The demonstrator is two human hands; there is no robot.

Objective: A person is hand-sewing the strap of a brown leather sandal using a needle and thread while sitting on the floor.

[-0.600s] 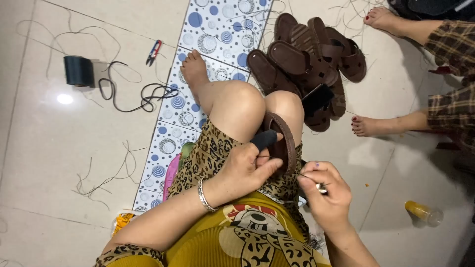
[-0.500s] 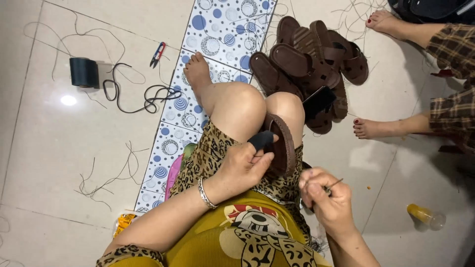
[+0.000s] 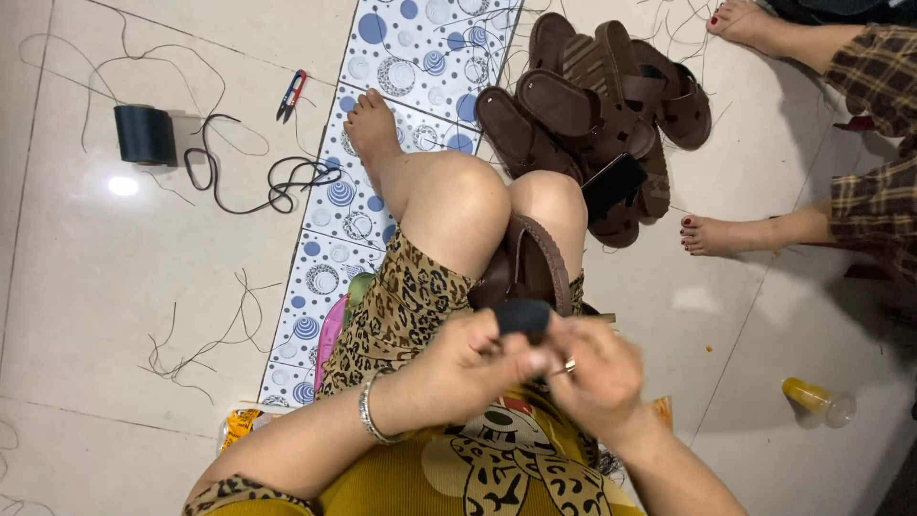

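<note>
A brown sandal (image 3: 535, 268) rests between my knees, its dark heel end toward me. My left hand (image 3: 468, 358) grips that heel end from the left. My right hand (image 3: 597, 368) has come in against it from the right, fingers pinched at the heel next to the left thumb; whatever thin thing it pinches is too small and blurred to tell. A bracelet sits on my left wrist and a ring on a right finger.
A pile of brown sandals (image 3: 611, 105) with a dark phone (image 3: 613, 183) lies ahead on the tiled floor. A thread spool (image 3: 145, 134), loose cord (image 3: 277, 182) and snips (image 3: 292, 94) lie left. Another person's bare feet (image 3: 712, 234) are right. A yellow bottle (image 3: 812, 399) lies lower right.
My right hand has moved left and up from beside my thigh to meet the left hand at the sandal's heel. The left hand has kept its grip.
</note>
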